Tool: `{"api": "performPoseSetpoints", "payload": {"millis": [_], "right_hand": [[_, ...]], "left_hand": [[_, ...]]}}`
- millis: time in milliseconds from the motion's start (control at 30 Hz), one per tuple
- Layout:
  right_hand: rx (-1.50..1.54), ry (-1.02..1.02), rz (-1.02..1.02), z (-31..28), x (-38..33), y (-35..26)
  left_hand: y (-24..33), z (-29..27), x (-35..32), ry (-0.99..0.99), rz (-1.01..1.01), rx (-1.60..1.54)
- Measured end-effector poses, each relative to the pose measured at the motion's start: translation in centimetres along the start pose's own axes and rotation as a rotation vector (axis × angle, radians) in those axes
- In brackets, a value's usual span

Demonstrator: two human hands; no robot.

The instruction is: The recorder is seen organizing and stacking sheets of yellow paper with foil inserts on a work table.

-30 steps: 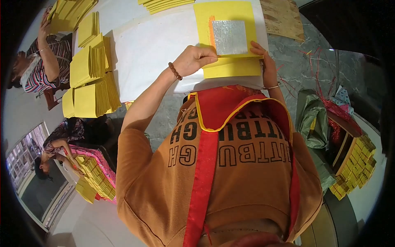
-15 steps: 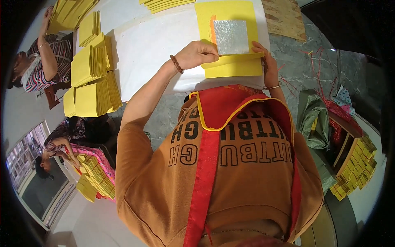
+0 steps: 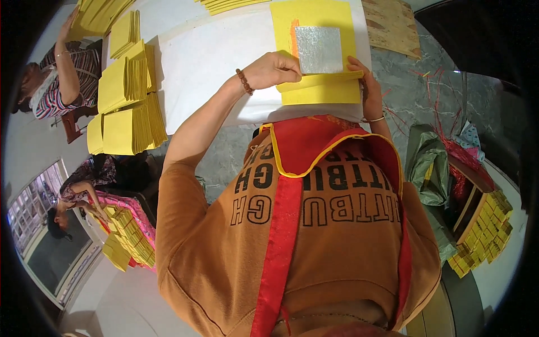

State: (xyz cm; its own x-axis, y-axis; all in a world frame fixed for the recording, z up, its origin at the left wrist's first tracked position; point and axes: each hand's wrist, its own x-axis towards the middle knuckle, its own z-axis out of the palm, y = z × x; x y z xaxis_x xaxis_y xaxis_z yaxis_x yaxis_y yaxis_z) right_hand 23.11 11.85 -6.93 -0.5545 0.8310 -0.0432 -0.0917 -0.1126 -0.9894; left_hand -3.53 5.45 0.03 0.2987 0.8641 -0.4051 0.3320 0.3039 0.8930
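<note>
In front of me at the table's near edge lies a yellow paper sheet, with a silver foil square and an orange streak on its left side. Its near part is turned up into a narrow fold just below the foil. My left hand, a beaded bracelet on its wrist, pinches the left end of that fold. At the right end, my right hand grips the fold with its fingertips over the edge; a thin bangle circles that wrist. The thumb of the right hand is hard to see.
Stacks of folded yellow paper line the table's left side, and more sheets lie at the far edge. A co-worker sits at left; another person handles yellow bundles. On the right stand a green bag and more yellow bundles.
The whole view has shifted slightly. Both hands stay at the two ends of the fold, and the sheet looks nearly the same.
</note>
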Motion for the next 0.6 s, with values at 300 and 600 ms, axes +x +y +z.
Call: {"api": "performPoseSetpoints", "payload": {"millis": [300,600], "right_hand": [[-0.017,-0.010,-0.004,-0.21,-0.05,-0.04],[0.022,-0.021,-0.046,-0.05,0.02,0.04]], "left_hand": [[0.25,-0.12,0.25,-0.064,-0.045,-0.034],[0.15,-0.22,0.27,-0.048,-0.028,0.007]]}}
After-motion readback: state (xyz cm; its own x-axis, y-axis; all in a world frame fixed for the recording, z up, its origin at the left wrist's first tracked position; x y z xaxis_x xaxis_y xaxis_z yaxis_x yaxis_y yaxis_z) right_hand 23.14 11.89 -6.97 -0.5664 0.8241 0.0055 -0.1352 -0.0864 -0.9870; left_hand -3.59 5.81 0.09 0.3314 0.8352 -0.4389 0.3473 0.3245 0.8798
